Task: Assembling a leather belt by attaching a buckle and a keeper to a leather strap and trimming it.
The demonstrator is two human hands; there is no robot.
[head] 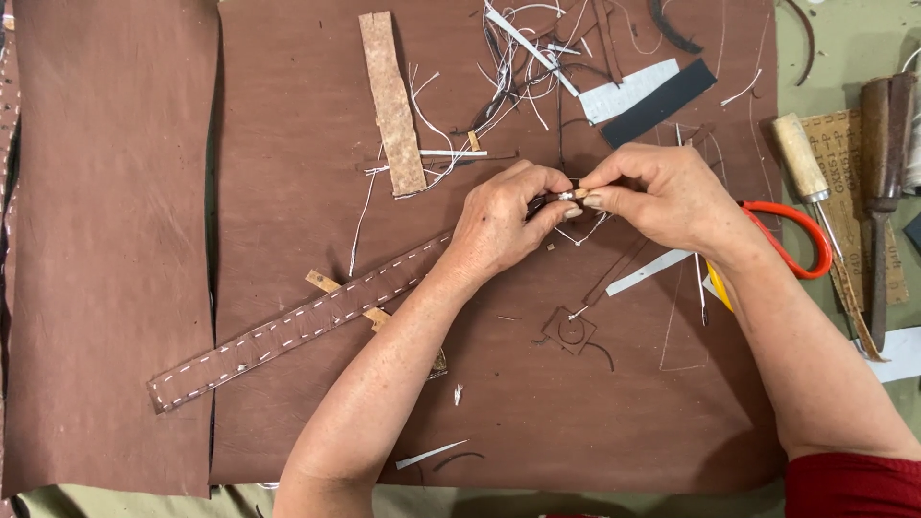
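Head view, nearest first: a stitched brown leather strap (297,326) runs from lower left up under the left hand (499,225). That hand and the right hand (662,197) meet fingertip to fingertip, both pinching a small metal piece (566,196) at the strap's end. Orange-handled scissors (801,240) lie just beside the right wrist. Farther off, a rough tan strip (393,101) and tangled white threads (523,58) rest on the brown leather sheet (288,144).

Both hands pinch a small metal buckle (566,196) btwn fingertips, left hand (499,225) & right hand (662,197), over brown leather sheet (288,144) (stitched strap (288,331) trailing left).
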